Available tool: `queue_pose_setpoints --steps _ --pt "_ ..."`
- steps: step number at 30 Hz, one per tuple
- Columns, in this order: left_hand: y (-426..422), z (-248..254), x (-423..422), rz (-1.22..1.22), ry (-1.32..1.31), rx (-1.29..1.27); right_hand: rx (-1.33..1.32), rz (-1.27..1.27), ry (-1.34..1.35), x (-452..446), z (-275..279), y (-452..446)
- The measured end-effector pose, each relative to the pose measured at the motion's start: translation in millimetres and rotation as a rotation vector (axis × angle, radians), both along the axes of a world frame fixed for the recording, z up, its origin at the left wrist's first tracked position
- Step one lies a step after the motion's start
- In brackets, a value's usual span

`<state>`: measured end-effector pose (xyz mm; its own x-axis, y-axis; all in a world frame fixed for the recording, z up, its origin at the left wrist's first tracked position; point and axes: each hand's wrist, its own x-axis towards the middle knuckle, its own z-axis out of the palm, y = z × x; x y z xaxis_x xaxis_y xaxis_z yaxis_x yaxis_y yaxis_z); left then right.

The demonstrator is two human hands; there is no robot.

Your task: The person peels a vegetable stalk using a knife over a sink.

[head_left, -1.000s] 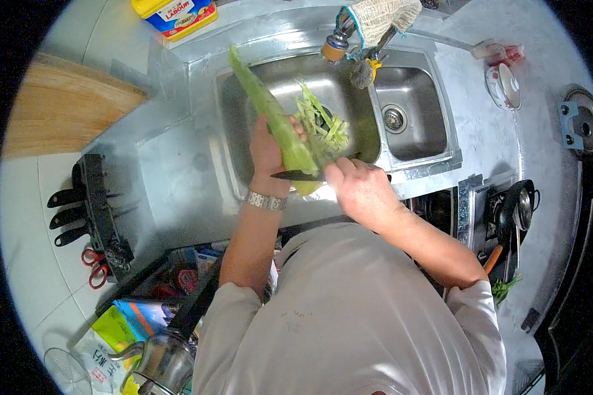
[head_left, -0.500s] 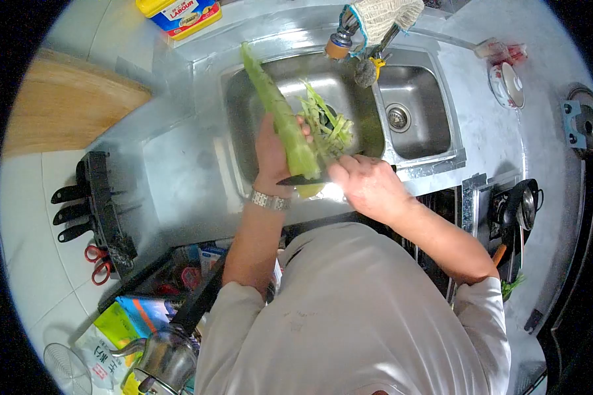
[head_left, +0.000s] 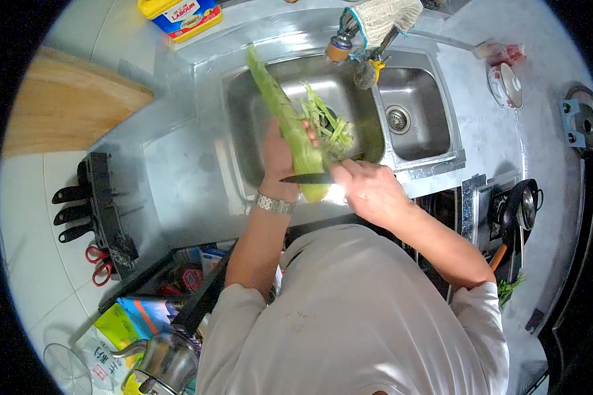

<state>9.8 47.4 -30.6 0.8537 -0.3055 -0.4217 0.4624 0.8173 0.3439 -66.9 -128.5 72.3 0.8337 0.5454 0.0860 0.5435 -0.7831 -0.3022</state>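
Observation:
A long, thick green celtuce stem [head_left: 284, 113] slants over the large sink basin, its thin end pointing away from me. My left hand [head_left: 280, 155], with a metal watch on the wrist, is wrapped round the stem from the left and below, fingertips showing on its right side. In my right hand [head_left: 372, 187] is a knife [head_left: 306, 178]; its handle is mostly hidden in the closed fingers. The dark blade lies across the stem near its thick, paler end, pointing left. Strips of green peel [head_left: 333, 128] are piled in the basin [head_left: 247, 85] beside the stem.
A smaller basin [head_left: 425, 99] adjoins on the right. A cloth [head_left: 385, 20] and a scrubber [head_left: 365, 76] hang by the tap. Left are a knife rack [head_left: 102, 210], red-handled scissors [head_left: 101, 266] and a wooden board [head_left: 72, 102]. A lidded enamel pot [head_left: 505, 85] stands right.
The celtuce stem and my left hand have shifted slightly right and towards me. The knife now lies over the stem, whose thick end shows on the near side of the blade.

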Motion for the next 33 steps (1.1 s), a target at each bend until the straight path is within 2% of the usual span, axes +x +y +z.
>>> queue_pose_setpoints --steps 5,7,14,16,22,33 --pt "-1 3 -1 -0.012 -0.049 0.033 -0.051 0.04 0.089 0 6 -5" --pt "-1 11 -1 -0.012 -0.021 0.015 -0.014 0.097 0.012 1 10 -5" --pt "3 2 2 -0.027 -0.03 0.013 -0.012 0.075 0.048 3 7 0" --pt "2 2 1 -0.022 -0.015 -0.002 -0.108 0.021 0.07 4 6 3" --pt "-7 11 -2 -0.042 0.024 -0.008 -0.011 0.05 0.087 6 4 -2" --pt "-8 11 -1 -0.026 0.0 0.011 -0.057 0.075 0.053 1 14 -5"
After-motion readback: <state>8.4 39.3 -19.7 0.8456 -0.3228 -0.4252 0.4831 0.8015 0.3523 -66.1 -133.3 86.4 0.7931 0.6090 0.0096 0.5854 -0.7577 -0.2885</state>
